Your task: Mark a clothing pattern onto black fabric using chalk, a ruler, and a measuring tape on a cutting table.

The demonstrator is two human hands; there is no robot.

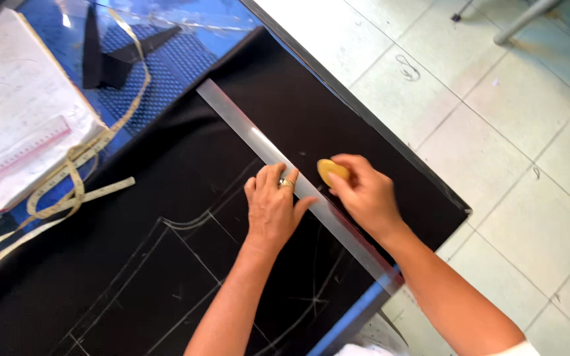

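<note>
Left hand (272, 207) lies flat, fingers spread, pressing the clear ruler (285, 173) onto black cloth (166, 217) mid-frame. Right hand (362, 192) pinches a yellow chalk (332, 171) at the ruler's edge. Chalk curves are already drawn lower left; cloth right of the ruler shows no lines.

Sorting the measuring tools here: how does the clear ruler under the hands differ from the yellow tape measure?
The clear ruler is rigid, straight and see-through; the tape measure is limp, looped and opaque yellow. The left hand presses the ruler on the black fabric; no hand touches the tape. Both lie on the table.
</note>
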